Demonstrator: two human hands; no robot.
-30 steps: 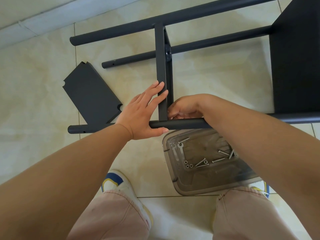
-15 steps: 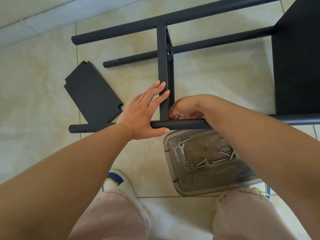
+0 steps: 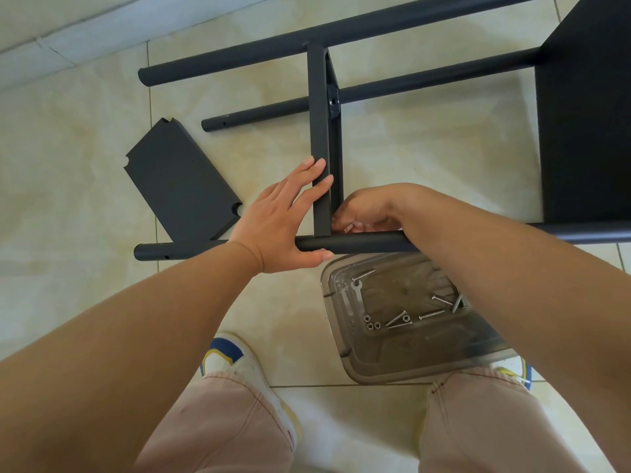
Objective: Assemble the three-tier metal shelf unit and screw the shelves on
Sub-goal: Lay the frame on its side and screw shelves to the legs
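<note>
On the tiled floor (image 3: 85, 172) the frame lies on its side, the left hand (image 3: 283, 220) flat against the middle shelf (image 3: 319, 131) and near pole (image 3: 358, 243), the right hand (image 3: 365, 213) curled at their joint, holding something I cannot tell; a slip may misalign the screw hole.

- Glossy cream floor tiles (image 3: 85, 186) with faint marbled veining are covering the ground, and thin dark grout lines (image 3: 150, 124) are running between them.
- A paler band of tile, the baseboard (image 3: 68, 35), is crossing the upper left corner at a slant, where the floor is meeting the wall.
- Soft, even daylight is falling across the tiles, giving a mild sheen and casting only weak shadows.
</note>
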